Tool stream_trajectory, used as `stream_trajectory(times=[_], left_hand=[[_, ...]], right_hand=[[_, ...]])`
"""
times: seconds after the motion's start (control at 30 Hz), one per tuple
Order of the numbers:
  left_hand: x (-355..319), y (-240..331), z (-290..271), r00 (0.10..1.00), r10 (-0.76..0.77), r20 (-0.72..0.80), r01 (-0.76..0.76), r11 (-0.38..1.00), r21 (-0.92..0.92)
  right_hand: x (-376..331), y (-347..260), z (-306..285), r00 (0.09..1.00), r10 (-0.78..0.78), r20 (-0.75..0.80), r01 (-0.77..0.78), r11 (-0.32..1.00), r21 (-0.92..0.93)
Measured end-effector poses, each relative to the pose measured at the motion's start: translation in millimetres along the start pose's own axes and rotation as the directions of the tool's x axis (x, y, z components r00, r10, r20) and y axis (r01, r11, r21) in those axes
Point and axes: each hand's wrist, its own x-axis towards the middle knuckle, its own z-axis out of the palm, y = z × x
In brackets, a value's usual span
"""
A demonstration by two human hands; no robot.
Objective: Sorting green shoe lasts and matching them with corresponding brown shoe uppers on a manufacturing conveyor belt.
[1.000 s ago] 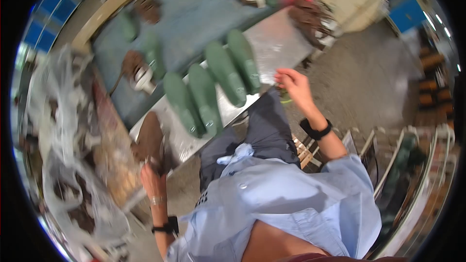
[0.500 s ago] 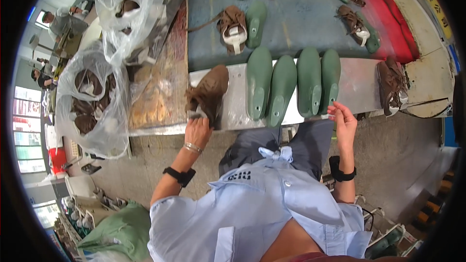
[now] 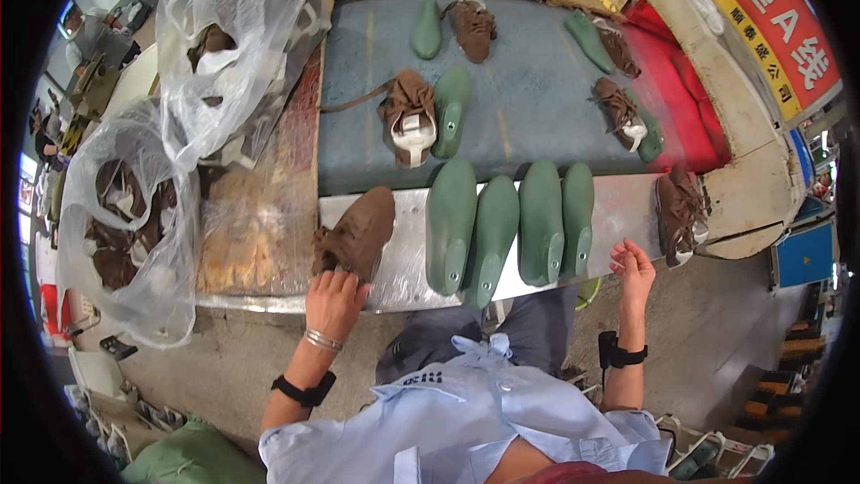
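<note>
My left hand [image 3: 335, 306] is closed on the heel end of a brown shoe upper [image 3: 365, 226], which lies toe away from me at the metal bench edge. Several green shoe lasts, among them a tall one [image 3: 451, 224] and a shorter one [image 3: 578, 215], stand side by side to its right. Past the rightmost last, my right hand [image 3: 634, 271] hovers at the edge with nothing in it, fingers loosely curled and a little apart. Another brown shoe upper [image 3: 679, 215] rests just right of this hand, not touched by it.
Farther back, a grey-blue belt [image 3: 520, 116] carries pairs of a brown upper [image 3: 410, 116] and a green last [image 3: 451, 112]. Clear plastic bags [image 3: 125, 224] of uppers sit at left. Red cloth [image 3: 685, 99] covers the belt's right side. People are in the far left background.
The view has tilted up, so the bench appears lower. My right hand has shifted right, away from the rightmost last. My left hand stays on the brown shoe upper.
</note>
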Motion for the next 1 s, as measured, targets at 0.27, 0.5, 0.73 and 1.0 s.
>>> stream_trajectory(times=[0.27, 0.5, 0.73, 1.0], left_hand=[[21.0, -2.9, 19.5, 0.992, 0.125, -0.001, -0.124, 0.989, -0.084], [19.6, -6.3, 27.0, 0.999, -0.042, -0.014, 0.040, 0.992, -0.118], [45.7, -6.0, 9.3, 0.997, 0.070, -0.028, -0.073, 0.991, -0.115], [176.7, 24.8, 37.9, 0.927, 0.365, -0.083, -0.373, 0.923, -0.100]], right_hand=[[94.8, 97.6, -34.6, 0.936, -0.351, -0.007, 0.242, 0.659, -0.712], [89.4, 131.7, 9.3, 0.838, -0.544, -0.049, 0.114, 0.262, -0.958], [85.9, 124.7, 9.6, 0.825, -0.565, -0.023, 0.125, 0.222, -0.967], [84.6, 122.6, 13.9, 0.829, -0.556, -0.059, 0.105, 0.258, -0.960]])
